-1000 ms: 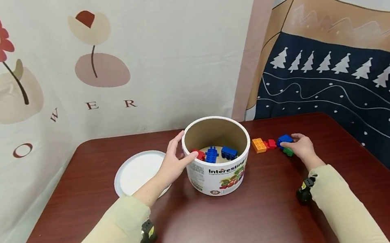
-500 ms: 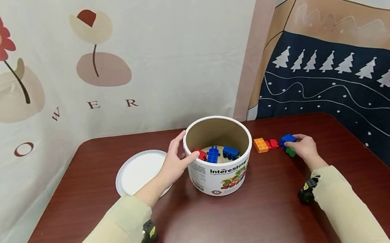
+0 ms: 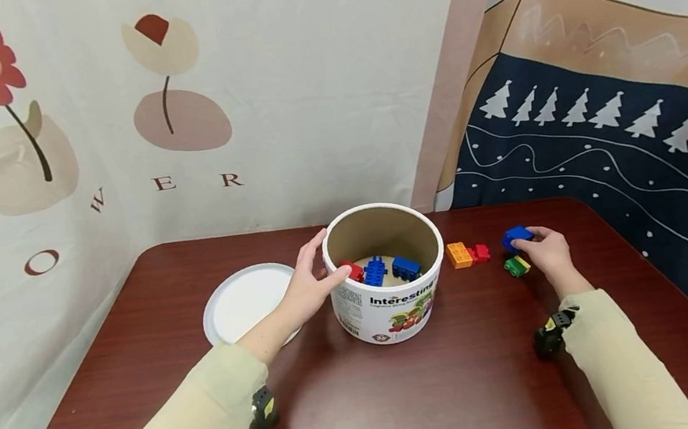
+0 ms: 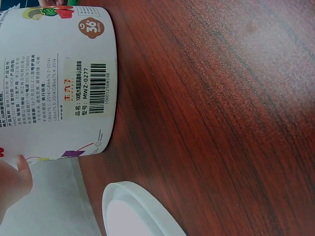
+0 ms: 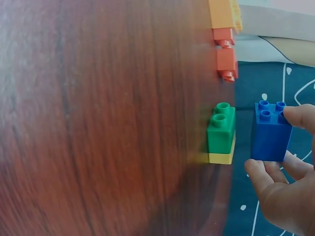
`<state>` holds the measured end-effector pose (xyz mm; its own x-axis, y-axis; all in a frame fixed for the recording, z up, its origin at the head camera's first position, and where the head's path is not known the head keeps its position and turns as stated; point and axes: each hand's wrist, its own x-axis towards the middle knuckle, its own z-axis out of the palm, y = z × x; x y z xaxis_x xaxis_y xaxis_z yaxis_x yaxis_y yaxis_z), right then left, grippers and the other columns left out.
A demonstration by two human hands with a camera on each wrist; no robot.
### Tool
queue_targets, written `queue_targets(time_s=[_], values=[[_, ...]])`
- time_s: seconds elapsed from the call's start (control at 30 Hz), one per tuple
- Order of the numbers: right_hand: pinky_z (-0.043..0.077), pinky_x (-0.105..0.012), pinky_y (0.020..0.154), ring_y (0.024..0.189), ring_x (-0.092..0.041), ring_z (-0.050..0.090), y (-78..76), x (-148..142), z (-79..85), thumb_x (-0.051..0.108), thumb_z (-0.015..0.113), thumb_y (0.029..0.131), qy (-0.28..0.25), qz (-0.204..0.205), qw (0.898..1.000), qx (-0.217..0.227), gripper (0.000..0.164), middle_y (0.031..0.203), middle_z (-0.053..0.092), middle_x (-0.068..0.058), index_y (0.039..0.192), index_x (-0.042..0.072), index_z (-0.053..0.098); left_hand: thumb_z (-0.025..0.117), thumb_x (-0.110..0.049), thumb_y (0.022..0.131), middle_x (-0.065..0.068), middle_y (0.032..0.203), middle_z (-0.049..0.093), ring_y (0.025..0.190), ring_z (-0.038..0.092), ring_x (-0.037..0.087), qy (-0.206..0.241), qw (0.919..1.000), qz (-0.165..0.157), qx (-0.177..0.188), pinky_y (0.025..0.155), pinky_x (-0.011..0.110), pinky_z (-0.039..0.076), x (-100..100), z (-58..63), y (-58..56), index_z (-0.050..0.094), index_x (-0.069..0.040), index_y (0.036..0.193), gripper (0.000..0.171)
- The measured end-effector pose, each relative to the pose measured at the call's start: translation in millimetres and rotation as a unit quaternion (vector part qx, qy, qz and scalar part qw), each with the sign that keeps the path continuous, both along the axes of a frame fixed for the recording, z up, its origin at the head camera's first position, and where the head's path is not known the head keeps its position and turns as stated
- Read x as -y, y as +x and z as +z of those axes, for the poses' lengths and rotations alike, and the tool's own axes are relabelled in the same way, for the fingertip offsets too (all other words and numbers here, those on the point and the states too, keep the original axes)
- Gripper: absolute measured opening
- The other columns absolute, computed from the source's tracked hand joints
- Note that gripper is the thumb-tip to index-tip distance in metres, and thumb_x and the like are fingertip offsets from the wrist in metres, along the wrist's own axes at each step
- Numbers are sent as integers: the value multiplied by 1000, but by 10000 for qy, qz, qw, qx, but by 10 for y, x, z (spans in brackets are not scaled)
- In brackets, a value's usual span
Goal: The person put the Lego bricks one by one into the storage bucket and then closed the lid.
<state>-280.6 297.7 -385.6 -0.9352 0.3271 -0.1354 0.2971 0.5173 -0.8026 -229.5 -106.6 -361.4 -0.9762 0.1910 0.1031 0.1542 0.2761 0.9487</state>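
In the head view my right hand [image 3: 547,251] pinches a blue toy brick [image 3: 516,239] between thumb and fingers. The right wrist view shows this blue brick [image 5: 271,130] raised off the table, studs showing. Just below it a green brick on a yellow one [image 3: 517,265] sits on the table; the green brick [image 5: 221,132] has two round studs. My left hand [image 3: 308,288] holds the white bucket [image 3: 390,317] at its left side, thumb over the rim. Inside the bucket lie a red brick [image 3: 354,271] and blue bricks [image 3: 375,272].
An orange brick [image 3: 459,255] with small red bricks [image 3: 480,253] lies right of the bucket. To its left a white round lid [image 3: 245,303] rests on the dark red table [image 3: 355,401]. A printed cloth [image 3: 303,104] hangs behind the table's far edge.
The right hand has lifted the blue brick up and to the right, away from the green and yellow bricks, which stay on the table. The left hand stays at the bucket.
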Motion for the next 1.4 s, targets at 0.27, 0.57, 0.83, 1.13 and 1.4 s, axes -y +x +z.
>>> queue_targets(time_s=[0.27,0.57,0.83,1.13,1.4], values=[[39,-48,105,117,-38,42,23,17,87,24,52,93,77,132,9996,-225,58,135,40,-30,138,-9,36,66,-19,86,11,152,21,140,23,28,21,10000,15,-41,110,48,33,-6,4,6,22,-14,149,76],[40,-49,102,118,-38,41,50,50,193,25,53,93,160,384,9983,-416,57,133,42,-29,137,-7,38,65,-19,87,11,151,21,140,24,28,49,10000,12,-53,111,47,33,-6,7,3,22,-13,149,75],[40,-49,100,117,-39,40,91,109,327,25,53,93,196,728,9959,-508,56,132,41,-30,137,-7,38,65,-19,87,11,151,21,139,25,28,5,10000,20,-30,111,47,33,-5,27,22,21,-13,149,76],[43,-44,95,116,-38,43,58,354,473,29,54,93,220,1117,9919,-569,56,130,44,-28,137,-4,41,65,-19,87,12,151,20,139,25,29,-91,9998,186,-26,110,47,34,103,14,62,21,-13,149,76],[43,-48,96,114,-38,43,187,444,667,31,51,94,398,1484,9865,-574,58,131,43,-29,139,-3,38,65,-19,87,12,150,23,137,30,29,-70,9999,81,-122,109,45,35,-16,14,24,22,-13,149,76]])
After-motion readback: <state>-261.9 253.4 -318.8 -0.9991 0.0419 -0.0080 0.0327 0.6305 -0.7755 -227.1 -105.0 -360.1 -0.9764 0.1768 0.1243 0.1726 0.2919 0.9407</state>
